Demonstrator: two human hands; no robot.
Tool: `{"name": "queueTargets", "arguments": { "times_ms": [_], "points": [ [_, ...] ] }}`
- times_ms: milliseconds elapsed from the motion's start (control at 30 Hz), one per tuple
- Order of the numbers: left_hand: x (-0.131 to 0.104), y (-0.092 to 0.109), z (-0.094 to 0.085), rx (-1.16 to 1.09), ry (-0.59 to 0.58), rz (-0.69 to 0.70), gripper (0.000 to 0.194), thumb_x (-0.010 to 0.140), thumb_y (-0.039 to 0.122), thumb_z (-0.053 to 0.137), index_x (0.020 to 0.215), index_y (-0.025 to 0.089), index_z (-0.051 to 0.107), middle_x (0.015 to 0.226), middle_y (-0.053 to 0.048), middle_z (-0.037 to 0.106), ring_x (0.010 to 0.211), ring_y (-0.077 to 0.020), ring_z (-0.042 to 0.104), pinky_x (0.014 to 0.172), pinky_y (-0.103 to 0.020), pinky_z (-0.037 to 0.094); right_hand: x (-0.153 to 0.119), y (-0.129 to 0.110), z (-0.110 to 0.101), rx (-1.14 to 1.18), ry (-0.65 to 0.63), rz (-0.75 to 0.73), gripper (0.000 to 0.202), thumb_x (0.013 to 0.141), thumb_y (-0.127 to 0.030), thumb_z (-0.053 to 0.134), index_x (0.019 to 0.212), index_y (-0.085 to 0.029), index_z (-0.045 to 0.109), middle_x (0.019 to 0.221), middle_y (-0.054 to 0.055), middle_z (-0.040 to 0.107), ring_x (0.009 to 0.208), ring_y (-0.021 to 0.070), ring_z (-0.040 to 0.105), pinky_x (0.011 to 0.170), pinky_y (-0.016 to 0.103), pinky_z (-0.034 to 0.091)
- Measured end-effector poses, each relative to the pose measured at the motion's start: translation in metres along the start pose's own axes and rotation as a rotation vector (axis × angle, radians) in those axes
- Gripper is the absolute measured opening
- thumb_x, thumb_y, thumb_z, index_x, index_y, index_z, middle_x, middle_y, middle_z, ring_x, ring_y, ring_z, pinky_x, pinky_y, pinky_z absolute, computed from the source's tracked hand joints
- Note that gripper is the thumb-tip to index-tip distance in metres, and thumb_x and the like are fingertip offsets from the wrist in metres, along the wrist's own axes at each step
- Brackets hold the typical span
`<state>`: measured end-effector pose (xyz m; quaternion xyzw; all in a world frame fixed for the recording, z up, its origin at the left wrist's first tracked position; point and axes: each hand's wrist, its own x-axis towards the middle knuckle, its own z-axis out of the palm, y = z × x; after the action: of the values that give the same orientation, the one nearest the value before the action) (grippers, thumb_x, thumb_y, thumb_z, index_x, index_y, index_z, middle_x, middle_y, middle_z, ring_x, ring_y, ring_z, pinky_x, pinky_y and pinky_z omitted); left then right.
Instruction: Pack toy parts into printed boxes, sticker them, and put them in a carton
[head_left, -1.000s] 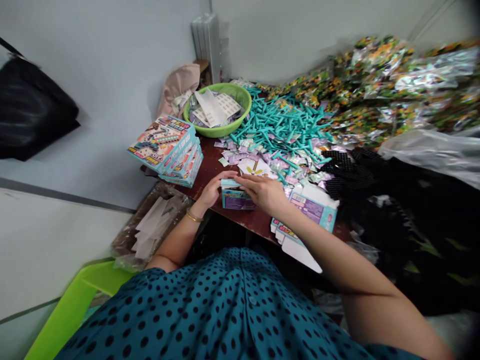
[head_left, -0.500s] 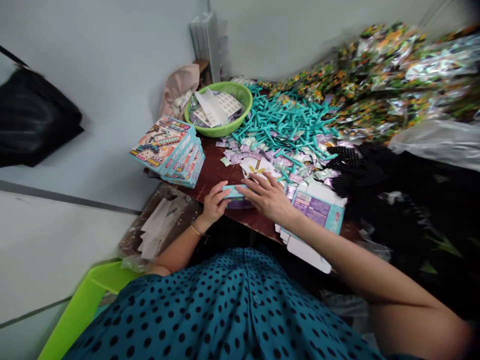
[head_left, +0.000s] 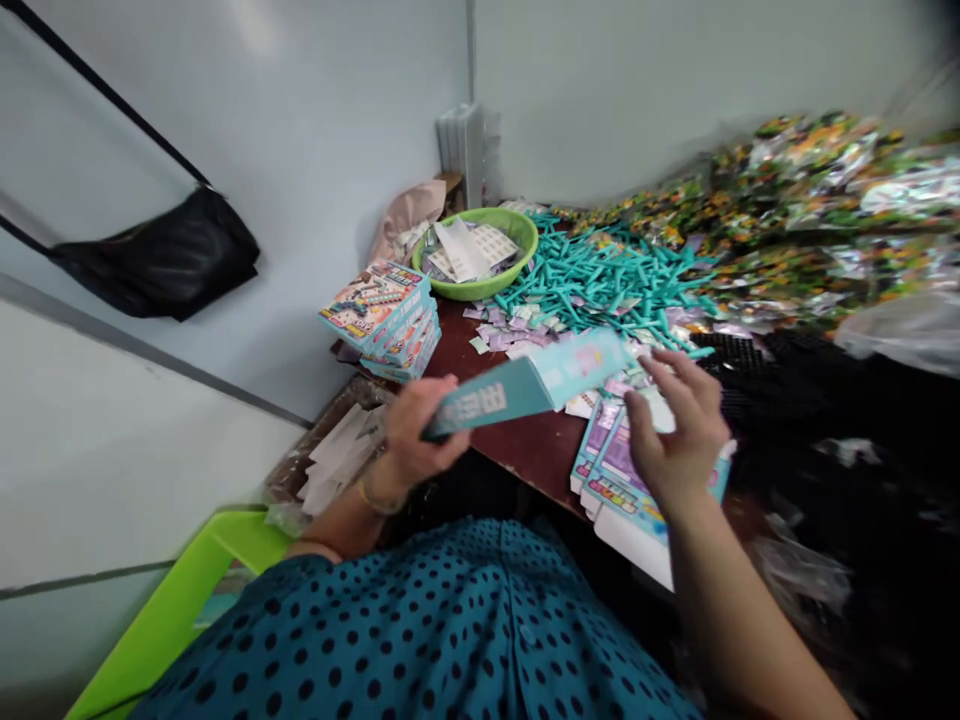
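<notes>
The left hand (head_left: 416,432) grips a teal carton (head_left: 525,388) by its near end, fingers curled around it, and holds it lifted above the dark wooden table (head_left: 525,450), pointing out to the right. The right hand (head_left: 675,430) hangs just beside the carton's far end with its fingers spread and loose, holding nothing; whether a fingertip brushes the carton cannot be told through the blur.

Judging by what lies around, the packing looks part done. A stack of filled boxes (head_left: 382,315) sits at the table's left edge, near a green bowl (head_left: 517,235) of paper slips. Under the right hand lies a pile of flat carton blanks (head_left: 607,480), not yet folded. Further back a heap of teal sticks (head_left: 607,280) and a mound of shiny foil packets (head_left: 810,210) remain loose, so a good deal of stock appears still unboxed. Whether the lifted carton is already closed cannot be told
</notes>
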<state>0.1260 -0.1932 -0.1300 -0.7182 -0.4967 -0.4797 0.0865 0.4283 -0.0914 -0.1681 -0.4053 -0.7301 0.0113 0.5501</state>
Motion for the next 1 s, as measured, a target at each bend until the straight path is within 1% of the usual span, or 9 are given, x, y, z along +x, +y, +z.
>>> {"name": "queueTargets", "arguments": {
  "times_ms": [100,167,300,467,567,733,800,900,1000],
  "points": [
    [0.071,-0.015,-0.058,0.391,0.218,0.083,0.068,0.084,0.041,0.077,0.145,0.023,0.055,0.127,-0.012,0.068,0.115,-0.0286,0.063,0.103,-0.047,0.05,-0.013,0.022,-0.005,-0.138,-0.049,0.1,0.035,0.1,-0.036,0.058,0.132,-0.029,0.069,0.136,0.011,0.064,0.129,0.0333,0.059,0.109,0.058,0.046],
    [0.108,-0.043,-0.069,0.611,0.122,0.027,0.07,0.086,0.044,0.075,0.149,0.02,0.054,0.135,-0.015,0.064,0.123,-0.034,0.057,0.109,-0.057,0.042,-0.041,0.032,0.001,-0.238,-0.211,0.148,0.034,0.099,-0.039,0.058,0.128,-0.025,0.071,0.139,0.015,0.062,0.132,0.0355,0.056,0.108,0.059,0.045],
    [0.127,-0.098,-0.046,0.654,-0.213,-0.162,0.058,0.092,0.049,0.065,0.143,0.021,0.06,0.136,-0.018,0.064,0.13,-0.0437,0.05,0.107,-0.074,0.034,-0.127,0.027,0.01,-0.391,-0.613,0.267,0.062,0.095,-0.053,0.061,0.147,-0.02,0.057,0.155,0.023,0.048,0.145,0.0436,0.041,0.113,0.066,0.037],
    [0.106,-0.109,-0.021,0.397,-0.115,-0.184,0.057,0.09,0.051,0.068,0.144,0.038,0.056,0.154,-0.011,0.052,0.149,-0.0444,0.034,0.121,-0.073,0.015,-0.205,0.009,0.003,-0.451,-0.821,0.349,0.074,0.096,-0.042,0.06,0.161,-0.015,0.037,0.166,0.02,0.035,0.157,0.04,0.024,0.124,0.063,0.024],
    [0.073,-0.076,0.028,0.068,-0.133,-0.258,0.048,0.09,0.054,0.067,0.133,0.031,0.065,0.147,-0.011,0.058,0.146,-0.0383,0.042,0.124,-0.065,0.021,-0.217,-0.001,-0.004,-0.408,-0.759,0.353,0.059,0.1,-0.023,0.049,0.158,-0.015,0.043,0.16,0.017,0.046,0.154,0.0332,0.035,0.123,0.056,0.034],
    [-0.029,0.012,0.162,-0.615,-0.728,-0.557,0.064,0.085,0.078,0.056,0.101,0.019,0.076,0.091,-0.009,0.077,0.087,-0.0272,0.074,0.083,-0.049,0.061,-0.208,-0.036,-0.007,-0.268,-0.587,0.254,0.058,0.097,-0.009,0.042,0.152,-0.021,0.053,0.151,0.013,0.058,0.147,0.0295,0.048,0.117,0.054,0.046],
    [-0.056,0.031,0.204,-0.981,-0.885,-0.885,0.067,0.083,0.078,0.06,0.104,0.015,0.075,0.092,-0.012,0.078,0.086,-0.0268,0.075,0.084,-0.046,0.061,-0.2,-0.049,-0.005,-0.205,-0.555,0.204,0.056,0.098,-0.011,0.04,0.151,-0.024,0.054,0.149,0.011,0.06,0.145,0.0282,0.05,0.116,0.054,0.048],
    [-0.065,0.032,0.243,-1.161,-0.788,-1.26,0.059,0.07,0.064,0.083,0.099,0.013,0.072,0.091,-0.012,0.079,0.089,-0.0282,0.076,0.093,-0.047,0.059,-0.184,-0.046,-0.008,-0.129,-0.508,0.163,0.05,0.103,-0.026,0.047,0.152,-0.026,0.052,0.146,0.012,0.062,0.142,0.0282,0.053,0.115,0.051,0.048],
    [-0.057,0.024,0.266,-1.199,-0.705,-1.297,0.054,0.069,0.054,0.088,0.1,0.013,0.07,0.097,-0.011,0.08,0.095,-0.0284,0.076,0.098,-0.048,0.057,-0.165,-0.007,-0.019,-0.299,-0.287,0.43,0.073,0.097,-0.052,0.058,0.159,-0.019,0.038,0.157,0.022,0.047,0.149,0.0376,0.04,0.117,0.062,0.04]
  ]
}}
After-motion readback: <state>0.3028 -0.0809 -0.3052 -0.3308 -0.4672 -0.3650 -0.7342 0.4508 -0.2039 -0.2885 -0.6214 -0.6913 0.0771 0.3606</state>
